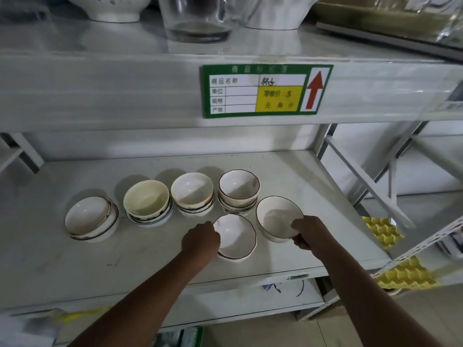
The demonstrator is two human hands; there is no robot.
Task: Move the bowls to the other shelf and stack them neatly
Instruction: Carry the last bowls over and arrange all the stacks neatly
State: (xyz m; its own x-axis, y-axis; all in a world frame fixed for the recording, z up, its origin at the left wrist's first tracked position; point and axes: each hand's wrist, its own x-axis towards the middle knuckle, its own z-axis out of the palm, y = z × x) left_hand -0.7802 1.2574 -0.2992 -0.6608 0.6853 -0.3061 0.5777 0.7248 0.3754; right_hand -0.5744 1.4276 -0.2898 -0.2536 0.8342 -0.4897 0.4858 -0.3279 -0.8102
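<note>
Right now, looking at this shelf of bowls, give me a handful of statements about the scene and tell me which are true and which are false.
1. The right hand grips the rim of a tilted brown-rimmed bowl. True.
2. The left hand is at the edge of a front bowl. True.
3. Behind the hands there are two stacks of bowls on the shelf. False: there are four stacks in a row.
4. The price tag carries a blue arrow pointing down. False: the arrow is red and points up.
5. A clear glass vessel stands on the shelf above. True.
</note>
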